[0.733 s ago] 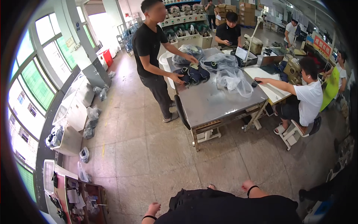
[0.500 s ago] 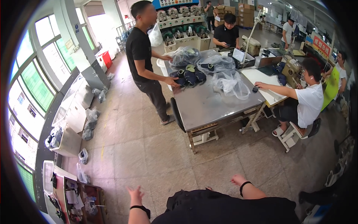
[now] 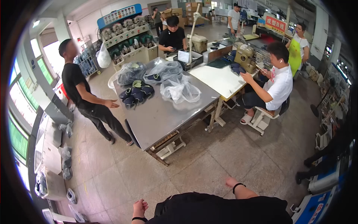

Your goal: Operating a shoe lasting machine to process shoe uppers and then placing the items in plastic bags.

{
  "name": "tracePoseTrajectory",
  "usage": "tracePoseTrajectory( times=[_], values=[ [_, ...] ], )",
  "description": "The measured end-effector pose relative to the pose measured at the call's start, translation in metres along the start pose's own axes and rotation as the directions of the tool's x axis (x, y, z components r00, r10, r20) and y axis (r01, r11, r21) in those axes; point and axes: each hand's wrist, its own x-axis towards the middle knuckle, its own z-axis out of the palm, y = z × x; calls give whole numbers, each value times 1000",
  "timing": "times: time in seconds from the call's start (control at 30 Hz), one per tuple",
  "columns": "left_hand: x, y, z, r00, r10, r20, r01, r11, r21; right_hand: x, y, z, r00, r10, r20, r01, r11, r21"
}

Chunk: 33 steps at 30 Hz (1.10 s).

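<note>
My left hand is low in the view, over the floor, its fingers loosely curled in with nothing seen in them. To the right, my right hand hangs above the floor tiles; its fingers are foreshortened and hard to read. Each wrist wears a dark band. Neither hand touches anything I can see. Ahead of both stands a metal-topped table. On it lie dark navy shoe uppers with green linings, beside clear plastic bags, some with dark pieces inside.
A person in black stands left of the table, one hand held out. Another sits at the right by a sewing machine, holding a phone. A person behind the table also looks at a phone. White bins line the left wall.
The view has swung right. My left hand's fingers have curled in from spread. The standing person's hands have left the uppers. The seated person has drawn an arm back from the tabletop.
</note>
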Motion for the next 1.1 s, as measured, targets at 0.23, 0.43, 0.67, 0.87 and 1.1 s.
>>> tracePoseTrajectory(
  times=[0.23,0.43,0.67,0.87,1.1],
  values=[
    [36,40,22,1000,-8,28,1,967,256,38,104,-21,990,132,-50,-141,914,-379],
    [133,112,123,964,-259,57,114,599,793,36,97,24,990,123,-69,-138,947,-291],
    [192,202,189,711,580,396,-463,-36,885,42,3,41,991,92,96,-37,884,-467],
    [147,300,295,723,690,-13,-502,539,677,74,-99,41,972,113,-208,-111,994,23],
    [144,355,355,501,816,288,-664,150,732,87,-168,62,968,45,-247,-20,995,102]
  ],
)
